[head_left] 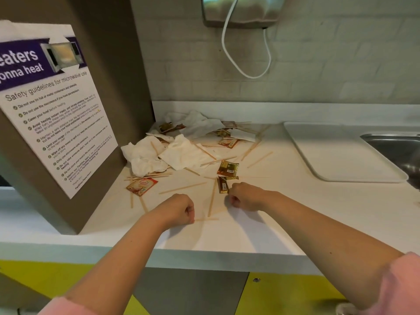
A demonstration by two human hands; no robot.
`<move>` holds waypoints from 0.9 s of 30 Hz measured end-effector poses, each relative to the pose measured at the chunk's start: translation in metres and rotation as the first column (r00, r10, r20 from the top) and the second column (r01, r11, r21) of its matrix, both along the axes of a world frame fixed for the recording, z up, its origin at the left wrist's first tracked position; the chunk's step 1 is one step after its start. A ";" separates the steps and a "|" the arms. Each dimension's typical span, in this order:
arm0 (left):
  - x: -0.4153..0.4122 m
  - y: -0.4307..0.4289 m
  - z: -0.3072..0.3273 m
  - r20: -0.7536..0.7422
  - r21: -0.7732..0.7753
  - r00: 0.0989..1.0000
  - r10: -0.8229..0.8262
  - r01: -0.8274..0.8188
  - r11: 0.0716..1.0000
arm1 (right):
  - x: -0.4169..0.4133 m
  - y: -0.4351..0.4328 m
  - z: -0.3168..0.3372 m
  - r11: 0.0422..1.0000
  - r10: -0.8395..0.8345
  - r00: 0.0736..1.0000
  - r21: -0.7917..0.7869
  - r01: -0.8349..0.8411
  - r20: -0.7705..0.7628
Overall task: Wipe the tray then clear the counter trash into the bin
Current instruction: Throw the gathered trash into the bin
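At the far left, a white and purple printed microwave safety poster [52, 105] is fixed to a brown panel that stands on the white counter [295, 212]. Just right of the panel lies a heap of crumpled white paper napkins [145, 155], with more rubbish piled behind it against the wall. In front of the napkins a red and white torn creamer sachet [142, 187] lies flat. Thin pale wooden stir sticks [183, 188] are scattered all around it.

My left hand [177, 208] rests on the counter near the front edge, fingers curled tightly together. Their tips meet the near end of one short stir stick [206, 219]. I cannot tell whether they actually grip it.

My right hand [244, 196] is just beside it, a little further in, also curled. Its thumb and forefinger pinch the lower corner of a dark brown foil sachet [222, 184]. A second, gold and brown sachet [228, 168] lies just beyond that one. Both my sleeves are pink.

Further right, well apart from the litter, the flat white rectangular plastic tray [341, 153] lies on the counter. Its right edge is next to a stainless steel sink [395, 148]. On the tiled wall above, a silver metal box [243, 10] hangs with a looping white cable [246, 75].
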State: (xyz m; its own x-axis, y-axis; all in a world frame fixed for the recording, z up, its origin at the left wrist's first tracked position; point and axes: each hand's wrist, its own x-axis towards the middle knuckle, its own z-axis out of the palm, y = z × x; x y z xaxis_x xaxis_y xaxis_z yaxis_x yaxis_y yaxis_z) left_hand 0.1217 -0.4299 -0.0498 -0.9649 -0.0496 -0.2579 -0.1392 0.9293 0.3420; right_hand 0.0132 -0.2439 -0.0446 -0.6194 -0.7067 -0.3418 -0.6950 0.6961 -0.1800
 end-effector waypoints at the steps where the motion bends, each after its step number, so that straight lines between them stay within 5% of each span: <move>1: 0.000 0.000 0.001 0.013 -0.004 1.000 -0.027 0.027 1.000 | 0.001 0.000 0.001 1.000 0.008 1.000 0.009 -0.008 -0.001; 7: 0.001 -0.004 -0.003 0.076 -0.031 0.990 -0.118 0.120 0.992 | -0.002 0.003 0.016 0.963 -0.125 0.985 -0.226 0.150 0.119; 11: -0.006 -0.002 0.002 0.057 0.104 0.997 -0.061 0.055 0.993 | -0.014 0.008 0.026 0.840 -0.229 0.933 -0.428 0.334 0.278; 14: -0.009 -0.002 0.003 0.092 0.069 0.994 -0.064 0.058 0.996 | -0.028 0.012 0.025 0.746 -0.327 0.892 -0.493 0.447 0.313; 18: -0.010 -0.005 0.003 0.028 0.000 0.998 -0.048 0.048 0.999 | -0.048 0.020 0.014 0.767 -0.437 0.881 -0.436 0.470 0.181; 27: -0.011 0.003 -0.002 0.095 -0.101 0.995 -0.029 0.038 0.994 | -0.073 0.021 -0.004 0.937 -0.291 0.953 -0.224 0.268 -0.078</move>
